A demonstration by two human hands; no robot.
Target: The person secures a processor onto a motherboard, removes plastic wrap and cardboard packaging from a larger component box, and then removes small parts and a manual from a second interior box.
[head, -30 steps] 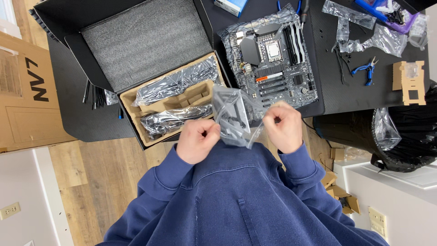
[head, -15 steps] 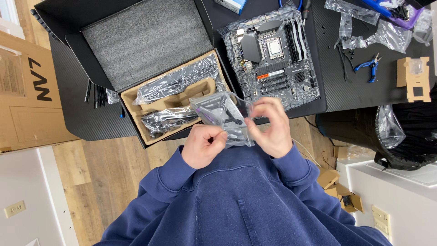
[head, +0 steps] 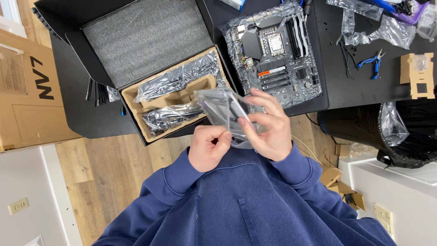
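Clear plastic bag (head: 226, 110) pinched by both hands.

- black tabletop (head: 355, 86)
- open black box (head: 141, 41) with cardboard tray (head: 182, 98)
- motherboard (head: 275, 57) on plastic
- blue pliers (head: 371, 61)
- clear bags (head: 387, 29)
- small cardboard piece (head: 419, 75)

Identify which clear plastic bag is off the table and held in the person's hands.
The small clear bag in front of the chest, pinched between left hand and right hand. The crumpled bags lie on the black table, untouched.
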